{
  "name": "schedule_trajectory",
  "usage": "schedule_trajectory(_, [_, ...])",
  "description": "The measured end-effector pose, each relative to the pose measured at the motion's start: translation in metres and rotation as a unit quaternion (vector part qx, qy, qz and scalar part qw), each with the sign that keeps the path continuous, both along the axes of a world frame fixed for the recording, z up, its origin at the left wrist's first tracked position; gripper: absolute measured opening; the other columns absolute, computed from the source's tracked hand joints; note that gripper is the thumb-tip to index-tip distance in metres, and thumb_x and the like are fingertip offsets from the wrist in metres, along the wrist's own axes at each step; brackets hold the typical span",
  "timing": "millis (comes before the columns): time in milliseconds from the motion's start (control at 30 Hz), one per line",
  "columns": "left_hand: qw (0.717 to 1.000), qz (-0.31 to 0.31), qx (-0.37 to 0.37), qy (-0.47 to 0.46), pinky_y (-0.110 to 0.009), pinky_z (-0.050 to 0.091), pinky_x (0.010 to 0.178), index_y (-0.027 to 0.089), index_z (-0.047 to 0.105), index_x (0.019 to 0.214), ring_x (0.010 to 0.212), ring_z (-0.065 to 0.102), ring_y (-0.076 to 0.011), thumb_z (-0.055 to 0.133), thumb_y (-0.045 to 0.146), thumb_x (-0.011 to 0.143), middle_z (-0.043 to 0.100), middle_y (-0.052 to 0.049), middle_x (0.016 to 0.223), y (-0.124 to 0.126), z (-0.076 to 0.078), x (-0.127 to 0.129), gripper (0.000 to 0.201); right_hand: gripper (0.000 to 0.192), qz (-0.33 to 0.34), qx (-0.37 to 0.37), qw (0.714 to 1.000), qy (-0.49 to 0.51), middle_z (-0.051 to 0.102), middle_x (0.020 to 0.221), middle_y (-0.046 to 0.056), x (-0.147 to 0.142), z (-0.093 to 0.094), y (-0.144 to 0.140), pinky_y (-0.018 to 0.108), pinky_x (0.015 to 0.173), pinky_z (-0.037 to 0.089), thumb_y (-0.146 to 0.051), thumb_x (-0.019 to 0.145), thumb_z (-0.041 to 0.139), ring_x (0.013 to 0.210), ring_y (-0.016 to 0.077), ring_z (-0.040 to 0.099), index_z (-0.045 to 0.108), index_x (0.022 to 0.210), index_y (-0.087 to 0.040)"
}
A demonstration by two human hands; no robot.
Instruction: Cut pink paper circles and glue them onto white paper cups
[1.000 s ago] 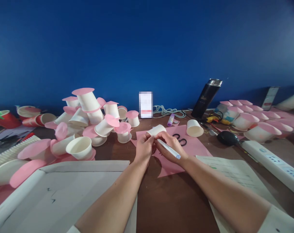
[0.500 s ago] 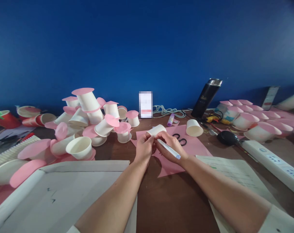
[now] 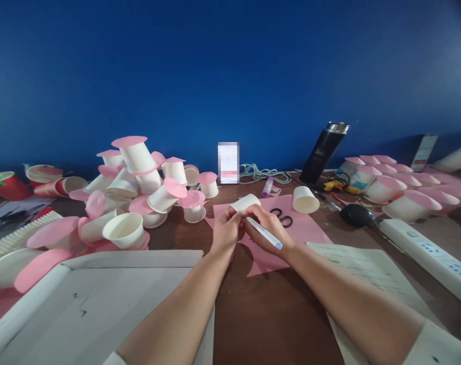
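Note:
Both hands meet over the middle of the table, at a white paper cup [image 3: 246,202]. My left hand [image 3: 225,230] is closed with its fingers on the cup's near side. In my right hand [image 3: 267,228] sits a white pen [image 3: 266,234], its light-blue end pointing back toward me; those fingertips are also at the cup. The pen's tip is hidden by the fingers. Beneath the hands lies a cut sheet of pink paper [image 3: 306,230], with black-handled scissors [image 3: 282,218] partly on it. Another white cup [image 3: 305,199] rests on its side to the right.
White cups with pink discs [image 3: 139,158] are piled at left; more stand at right [image 3: 411,203]. A phone [image 3: 229,165], glue stick [image 3: 267,187] and black flask [image 3: 323,154] are at the back. A power strip [image 3: 424,248] lies right, a white box lid [image 3: 119,304] left.
Almost nothing differs. Both hands keep their hold on the cup and the pen, and the whole view has shifted very slightly.

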State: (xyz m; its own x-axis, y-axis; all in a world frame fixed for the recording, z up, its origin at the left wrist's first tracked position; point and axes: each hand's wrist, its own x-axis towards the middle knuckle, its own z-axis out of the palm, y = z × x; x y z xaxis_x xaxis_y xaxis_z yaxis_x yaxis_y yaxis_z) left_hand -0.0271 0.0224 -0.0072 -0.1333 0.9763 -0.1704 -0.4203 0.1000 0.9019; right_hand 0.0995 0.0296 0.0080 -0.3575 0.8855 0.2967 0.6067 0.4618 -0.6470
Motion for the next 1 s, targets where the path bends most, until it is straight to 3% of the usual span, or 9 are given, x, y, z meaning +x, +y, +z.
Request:
schedule_trajectory(400, [1.000, 0.001, 0.023, 0.012, -0.020, 0.029, 0.040, 0.018, 0.052, 0.067, 0.039, 0.039, -0.0080, 0.064, 0.026, 0.068, 0.044, 0.005, 0.048, 0.000, -0.001, -0.001, 0.014, 0.009, -0.005, 0.034, 0.999, -0.010, 0.064, 0.079, 0.000, -0.002, -0.004, 0.000, 0.025, 0.061, 0.042, -0.031, 0.087, 0.051, 0.067, 0.0167, 0.061, 0.052, 0.090, -0.022])
schedule_trajectory(767, [0.998, 0.023, 0.041, 0.047, -0.024, 0.042, 0.055, 0.015, 0.065, 0.075, 0.058, 0.056, -0.0137, 0.064, 0.024, 0.066, 0.061, -0.001, 0.064, 0.003, 0.000, -0.004, 0.013, 0.011, 0.057, 0.072, 0.996, -0.003, 0.063, 0.089, 0.003, -0.003, -0.017, 0.001, 0.025, 0.067, 0.045, -0.029, 0.090, 0.051, 0.078, 0.0176, 0.062, 0.052, 0.097, -0.022])
schedule_trajectory(1000, [0.997, 0.023, 0.042, 0.054, -0.023, 0.040, 0.051, 0.015, 0.063, 0.069, 0.050, 0.049, -0.0106, 0.063, 0.023, 0.066, 0.058, 0.001, 0.060, 0.003, -0.001, -0.004, 0.008, 0.010, 0.056, 0.068, 0.996, -0.006, 0.064, 0.088, 0.003, -0.003, -0.015, 0.002, 0.026, 0.067, 0.045, -0.029, 0.090, 0.050, 0.075, 0.0170, 0.062, 0.053, 0.094, -0.021])
